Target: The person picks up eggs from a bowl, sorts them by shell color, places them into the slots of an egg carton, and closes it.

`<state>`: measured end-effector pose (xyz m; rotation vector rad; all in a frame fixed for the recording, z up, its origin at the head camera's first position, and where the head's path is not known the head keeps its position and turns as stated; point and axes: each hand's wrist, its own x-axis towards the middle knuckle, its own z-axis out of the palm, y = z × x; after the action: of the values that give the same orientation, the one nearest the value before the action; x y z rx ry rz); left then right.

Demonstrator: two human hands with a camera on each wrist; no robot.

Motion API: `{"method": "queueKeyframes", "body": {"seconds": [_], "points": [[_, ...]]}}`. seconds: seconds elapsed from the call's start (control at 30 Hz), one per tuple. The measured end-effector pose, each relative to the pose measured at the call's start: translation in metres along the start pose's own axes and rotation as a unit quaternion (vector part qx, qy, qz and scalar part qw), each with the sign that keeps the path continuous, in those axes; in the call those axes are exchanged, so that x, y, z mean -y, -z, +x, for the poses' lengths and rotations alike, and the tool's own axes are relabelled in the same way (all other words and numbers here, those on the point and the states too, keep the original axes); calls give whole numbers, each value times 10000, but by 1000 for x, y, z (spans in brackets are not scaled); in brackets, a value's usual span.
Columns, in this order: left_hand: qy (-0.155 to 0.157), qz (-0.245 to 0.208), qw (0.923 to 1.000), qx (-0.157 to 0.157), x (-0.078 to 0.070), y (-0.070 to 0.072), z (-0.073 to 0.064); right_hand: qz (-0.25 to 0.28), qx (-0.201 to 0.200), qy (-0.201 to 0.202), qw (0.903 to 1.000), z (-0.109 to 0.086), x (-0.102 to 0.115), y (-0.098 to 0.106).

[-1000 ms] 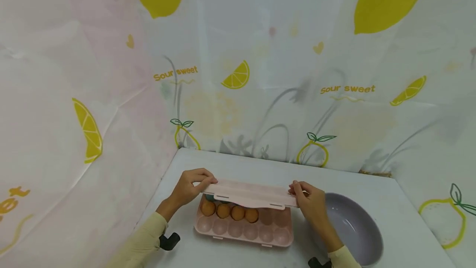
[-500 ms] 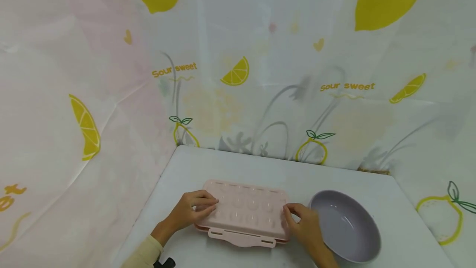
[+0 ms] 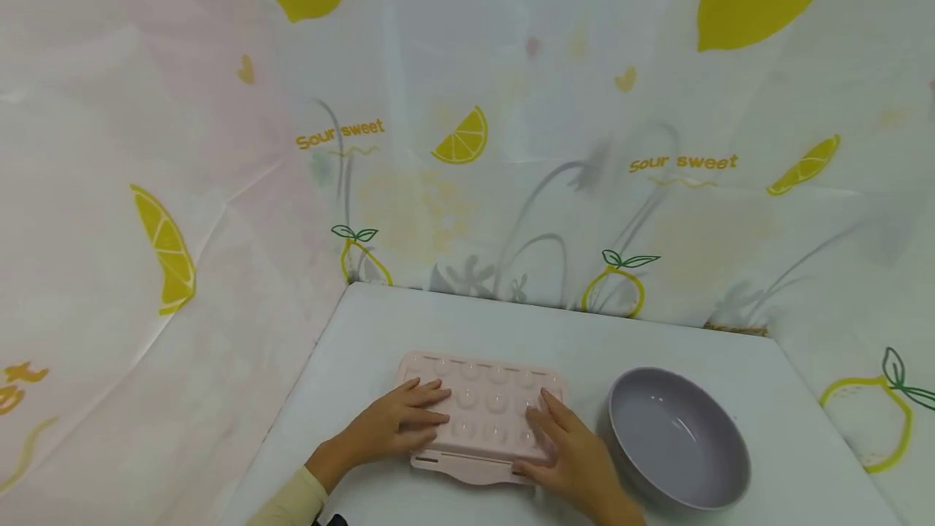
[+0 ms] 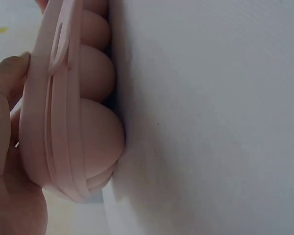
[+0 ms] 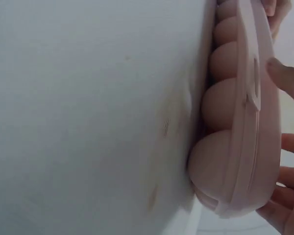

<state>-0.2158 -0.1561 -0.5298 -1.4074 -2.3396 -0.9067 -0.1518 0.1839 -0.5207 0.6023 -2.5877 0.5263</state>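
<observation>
A pink plastic egg box [image 3: 478, 400] with a domed lid lies closed on the white table, its front latch flap [image 3: 467, 469] toward me. My left hand [image 3: 390, 428] rests on the lid's left part with fingers spread. On the right part lies my right hand [image 3: 573, 457], its thumb near the right end of the flap. In the left wrist view, the lid edge of the egg box [image 4: 39, 112] meets the base beside my left hand [image 4: 7, 142]. The right wrist view has the thumb of my right hand [image 5: 291, 81] by the flap's slot. Whatever is inside is hidden.
A deep grey-purple bowl [image 3: 679, 437] stands on the table [image 3: 570, 339] just right of my right hand. Behind and to the left rise walls covered in lemon-print sheeting [image 3: 467, 209].
The lid, held tilted over brown eggs in the box, has come down and covers them. Both hands have moved from gripping its edges to resting flat on top.
</observation>
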Motion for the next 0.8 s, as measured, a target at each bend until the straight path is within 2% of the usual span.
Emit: {"method": "queueKeyframes", "body": {"seconds": [0.1, 0.17, 0.23, 0.43, 0.6, 0.7, 0.8], "points": [[-46, 694, 9966, 436, -2, -2, 1, -219, 615, -152, 9978, 2, 6, 0], [-185, 1078, 9926, 529, -2, -4, -1, -281, 858, -172, 9958, 4, 9, 1], [-274, 1260, 9899, 583, -1, -5, -3, -326, 931, -97, 9951, 4, 9, 0], [-400, 1336, 9883, 617, -6, -9, -8, -398, 602, 324, 9969, -1, 12, -4], [-501, 1496, 9867, 392, -8, -14, -9, -741, -64, 804, 9940, -2, 14, -8], [-555, 1630, 9847, 261, -8, -13, -8, -771, -298, 850, 9929, 0, 15, -8], [-560, 1592, 9853, 251, -8, -10, -7, -624, -218, 721, 9952, 1, 16, -7]]}}
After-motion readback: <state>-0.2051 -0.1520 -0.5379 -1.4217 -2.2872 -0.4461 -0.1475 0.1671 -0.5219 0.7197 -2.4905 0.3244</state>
